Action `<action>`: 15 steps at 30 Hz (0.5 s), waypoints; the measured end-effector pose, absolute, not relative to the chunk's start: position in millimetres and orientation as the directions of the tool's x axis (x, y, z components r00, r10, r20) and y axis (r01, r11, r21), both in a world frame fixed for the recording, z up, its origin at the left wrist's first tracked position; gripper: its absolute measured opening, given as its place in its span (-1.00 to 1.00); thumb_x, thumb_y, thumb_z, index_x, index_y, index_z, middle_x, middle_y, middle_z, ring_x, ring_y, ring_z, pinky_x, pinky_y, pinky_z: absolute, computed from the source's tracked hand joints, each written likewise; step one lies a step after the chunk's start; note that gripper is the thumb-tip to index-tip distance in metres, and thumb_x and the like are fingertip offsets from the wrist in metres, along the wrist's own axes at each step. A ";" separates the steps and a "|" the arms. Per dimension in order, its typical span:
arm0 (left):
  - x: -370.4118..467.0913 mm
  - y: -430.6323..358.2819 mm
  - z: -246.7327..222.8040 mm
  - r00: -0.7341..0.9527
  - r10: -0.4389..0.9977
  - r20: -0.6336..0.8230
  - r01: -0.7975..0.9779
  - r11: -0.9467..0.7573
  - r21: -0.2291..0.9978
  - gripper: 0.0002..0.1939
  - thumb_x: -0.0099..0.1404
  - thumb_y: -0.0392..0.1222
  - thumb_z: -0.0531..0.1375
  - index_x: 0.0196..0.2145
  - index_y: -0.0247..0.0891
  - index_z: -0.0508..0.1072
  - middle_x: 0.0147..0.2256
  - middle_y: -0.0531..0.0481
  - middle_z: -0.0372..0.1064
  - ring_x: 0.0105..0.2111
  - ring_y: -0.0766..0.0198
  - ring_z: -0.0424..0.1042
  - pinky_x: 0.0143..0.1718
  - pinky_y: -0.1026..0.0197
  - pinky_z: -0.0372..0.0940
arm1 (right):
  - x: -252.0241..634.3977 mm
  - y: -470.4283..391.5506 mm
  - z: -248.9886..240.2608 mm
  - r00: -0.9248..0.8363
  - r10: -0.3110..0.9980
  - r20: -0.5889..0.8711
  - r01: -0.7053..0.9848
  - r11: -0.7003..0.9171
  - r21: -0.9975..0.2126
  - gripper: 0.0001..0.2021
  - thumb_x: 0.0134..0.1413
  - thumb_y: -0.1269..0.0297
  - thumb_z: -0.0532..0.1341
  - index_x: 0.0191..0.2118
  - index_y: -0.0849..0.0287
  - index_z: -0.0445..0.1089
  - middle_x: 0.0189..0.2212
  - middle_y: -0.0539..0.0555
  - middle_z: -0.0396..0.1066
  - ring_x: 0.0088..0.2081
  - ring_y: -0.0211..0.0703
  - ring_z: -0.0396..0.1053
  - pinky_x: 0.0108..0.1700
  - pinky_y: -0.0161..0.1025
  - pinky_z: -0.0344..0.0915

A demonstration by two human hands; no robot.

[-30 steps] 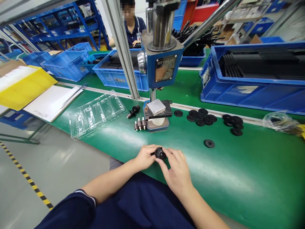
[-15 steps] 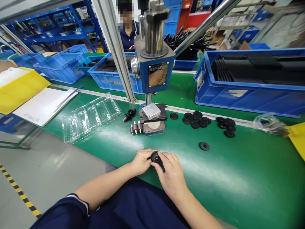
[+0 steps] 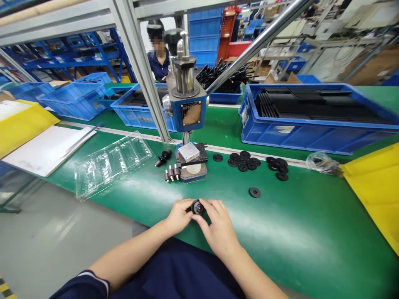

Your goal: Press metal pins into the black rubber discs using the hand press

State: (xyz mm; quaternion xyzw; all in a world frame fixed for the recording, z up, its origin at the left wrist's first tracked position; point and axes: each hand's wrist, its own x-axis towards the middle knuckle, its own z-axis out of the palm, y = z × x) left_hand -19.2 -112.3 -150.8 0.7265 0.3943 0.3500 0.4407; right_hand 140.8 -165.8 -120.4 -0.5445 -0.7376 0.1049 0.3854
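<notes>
Above the green bench's front edge, my left hand (image 3: 181, 216) and my right hand (image 3: 218, 224) are both closed on one black round part (image 3: 198, 207), a disc with a stepped hub facing up. My left fingers grip it from the left; the right thumb and fingers pinch its right side. What lies under the disc is hidden. Beyond the hands stands a hand press (image 3: 187, 112) with a silver block (image 3: 188, 152) on its base. Left of the base are several dark cylinders with white pins (image 3: 172, 173) and a black shaft assembly (image 3: 163, 158).
Black discs (image 3: 243, 161) lie in groups right of the press, with a single disc (image 3: 254, 192) nearer. A clear plastic tray (image 3: 114, 164) is on the left. Blue bins (image 3: 293, 137) line the back. A yellow bin (image 3: 374, 182) stands right. A person (image 3: 159, 62) is behind the press.
The camera view has tilted up and shifted, so the bench things appear a little lower and farther left. Both hands keep hold of the black round part, with little change in grip.
</notes>
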 end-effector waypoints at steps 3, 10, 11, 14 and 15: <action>-20.8 -112.9 -137.1 0.420 0.899 0.126 0.232 -0.240 0.943 -0.79 0.26 -0.16 0.25 -0.20 -0.31 0.58 -0.27 -0.10 0.57 -0.26 0.17 0.53 -0.16 0.15 0.41 | 146.6 -171.2 -115.5 -0.101 0.877 0.470 0.679 0.406 -0.612 -0.43 0.16 0.14 0.26 0.23 0.19 0.16 -0.09 0.19 0.34 -0.06 -0.04 0.30 -0.02 -0.01 0.34; -31.1 -111.8 -105.9 0.348 0.907 0.238 0.137 -0.300 0.944 -0.76 0.23 -0.16 0.28 -0.17 -0.30 0.59 -0.20 -0.16 0.57 -0.18 0.15 0.54 -0.08 0.16 0.42 | 171.4 -176.1 -136.0 0.044 0.911 0.410 0.612 0.299 -0.732 -0.66 0.24 0.17 0.17 0.08 0.15 0.32 -0.12 0.12 0.36 -0.16 -0.17 0.35 -0.11 -0.18 0.35; -31.5 -112.0 -104.7 0.343 0.906 0.246 0.134 -0.307 0.942 -0.77 0.23 -0.16 0.28 -0.18 -0.30 0.59 -0.20 -0.16 0.57 -0.18 0.15 0.53 -0.08 0.15 0.41 | 174.6 -175.9 -143.4 0.068 0.921 0.385 0.614 0.266 -0.744 -0.69 0.26 0.16 0.15 0.06 0.15 0.34 -0.14 0.11 0.37 -0.18 -0.19 0.35 -0.14 -0.20 0.35; -30.7 -113.6 -105.6 0.333 0.917 0.218 0.132 -0.274 0.953 -0.78 0.21 -0.14 0.30 -0.23 -0.32 0.58 -0.23 -0.17 0.56 -0.20 0.14 0.53 -0.11 0.14 0.41 | 181.6 -176.3 -166.0 0.112 0.934 0.339 0.633 0.196 -0.749 -0.71 0.28 0.14 0.12 0.00 0.16 0.37 -0.18 0.10 0.39 -0.25 -0.20 0.36 -0.20 -0.22 0.36; -30.3 -113.9 -105.7 0.329 0.925 0.187 0.118 -0.237 0.964 -0.76 0.19 -0.13 0.31 -0.23 -0.33 0.56 -0.24 -0.17 0.56 -0.22 0.15 0.52 -0.14 0.14 0.41 | 183.1 -176.7 -172.3 0.115 0.934 0.338 0.643 0.189 -0.742 -0.71 0.27 0.13 0.12 -0.01 0.17 0.38 -0.18 0.11 0.40 -0.25 -0.19 0.36 -0.20 -0.21 0.36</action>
